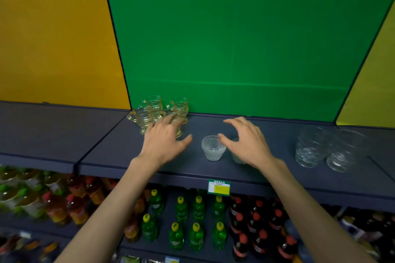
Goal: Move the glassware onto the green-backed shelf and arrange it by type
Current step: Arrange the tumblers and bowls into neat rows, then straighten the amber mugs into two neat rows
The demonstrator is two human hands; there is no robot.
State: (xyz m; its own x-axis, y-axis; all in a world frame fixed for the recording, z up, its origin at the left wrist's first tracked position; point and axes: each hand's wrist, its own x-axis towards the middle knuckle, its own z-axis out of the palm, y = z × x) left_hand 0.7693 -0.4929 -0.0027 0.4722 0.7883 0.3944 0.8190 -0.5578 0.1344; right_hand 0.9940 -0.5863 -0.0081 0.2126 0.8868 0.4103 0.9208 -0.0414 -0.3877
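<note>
On the dark shelf (267, 168) before the green back panel (235, 49) stand several amber-tinted handled glass cups (155, 105) at the left. My left hand (165, 142) hovers open over the front cups, fingers spread, partly hiding one. A small frosted cup (213, 148) stands in the middle. A second frosted cup (237, 157) is mostly hidden under my right hand (245, 142), which is open with relaxed fingers, thumb near the first cup's rim. Two stacks of clear ribbed glass bowls (310, 147) stand at the right.
A green and yellow price tag (218, 187) hangs on the shelf's front edge. Below are rows of green bottles (196, 220), dark cola bottles (256, 226) and orange drink bottles (55, 205). Yellow panels flank the green one.
</note>
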